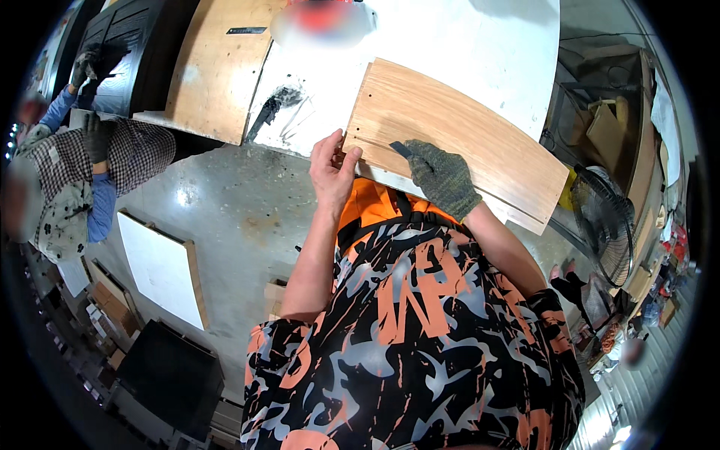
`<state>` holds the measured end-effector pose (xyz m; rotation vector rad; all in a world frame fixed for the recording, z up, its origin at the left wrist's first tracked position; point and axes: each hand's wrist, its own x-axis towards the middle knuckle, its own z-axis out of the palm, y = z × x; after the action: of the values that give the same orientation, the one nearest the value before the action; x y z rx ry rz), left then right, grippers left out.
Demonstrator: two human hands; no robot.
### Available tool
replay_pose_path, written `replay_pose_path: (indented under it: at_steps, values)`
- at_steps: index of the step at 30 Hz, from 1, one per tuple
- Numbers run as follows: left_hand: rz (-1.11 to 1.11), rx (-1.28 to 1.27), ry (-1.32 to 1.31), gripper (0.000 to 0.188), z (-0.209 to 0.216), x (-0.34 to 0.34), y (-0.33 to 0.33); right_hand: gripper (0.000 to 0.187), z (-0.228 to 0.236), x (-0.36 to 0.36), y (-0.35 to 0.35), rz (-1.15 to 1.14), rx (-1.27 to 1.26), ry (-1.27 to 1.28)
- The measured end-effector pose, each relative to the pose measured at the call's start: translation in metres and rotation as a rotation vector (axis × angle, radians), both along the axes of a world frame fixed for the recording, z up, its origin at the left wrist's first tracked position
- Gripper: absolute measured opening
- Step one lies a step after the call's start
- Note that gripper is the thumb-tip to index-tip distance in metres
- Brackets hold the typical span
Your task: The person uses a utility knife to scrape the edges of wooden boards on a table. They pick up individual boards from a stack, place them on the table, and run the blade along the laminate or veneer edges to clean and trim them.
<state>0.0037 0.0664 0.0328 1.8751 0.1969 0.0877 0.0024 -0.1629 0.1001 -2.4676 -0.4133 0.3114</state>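
Observation:
A light wood-grain board (435, 124) with a groove near its front edge and small holes at its left end lies on the white tabletop. At the board's near left corner is my bare left hand (334, 171), fingers stretched and thumb apart, against or right beside the edge. My right hand (444, 178), in a grey-green knit glove, rests over the front part of the board. It is closed on a small dark flat-edged tool (400, 150), whose end sticks out to the left; the glove hides the rest.
Black smudges (281, 101) mark the white tabletop (487, 45). A plywood panel (214, 75) carries a small dark ruler (247, 31). On the left, a gloved co-worker (97, 161) is beside a black panelled door (124, 56). A black fan (604, 217) stands right; a white panel (161, 266) is lower left.

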Motion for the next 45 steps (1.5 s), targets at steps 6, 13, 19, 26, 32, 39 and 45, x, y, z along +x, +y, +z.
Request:
replay_pose_path:
  at_steps: [6, 13, 19, 26, 32, 39, 45]
  values:
    - [-0.003, -0.03, -0.008, 0.04, 0.005, 0.001, -0.002, 0.05, -0.01, 0.009, 0.014, 0.107, -0.106, -0.078]
    - [-0.004, 0.005, -0.006, 0.035, 0.004, 0.001, -0.001, 0.046, -0.009, 0.012, 0.024, -0.092, 0.072, 0.166]
    - [-0.035, 0.073, -0.068, 0.036, -0.006, 0.001, 0.002, 0.035, -0.001, 0.021, 0.038, 0.084, -0.243, -0.113]
    - [-0.006, 0.051, -0.075, 0.034, -0.014, -0.002, 0.0, 0.033, 0.013, 0.041, 0.055, 0.24, -0.436, -0.096]
    - [0.02, 0.106, -0.097, 0.033, -0.005, -0.001, -0.001, 0.029, 0.017, 0.048, 0.059, 0.311, -0.527, -0.038]
    - [0.048, 0.167, -0.149, 0.033, -0.007, -0.001, -0.002, 0.027, 0.015, 0.051, 0.059, 0.316, -0.464, -0.083]
    - [0.049, 0.15, -0.148, 0.032, -0.007, -0.001, -0.003, 0.02, 0.016, 0.054, 0.062, 0.291, -0.426, -0.055]
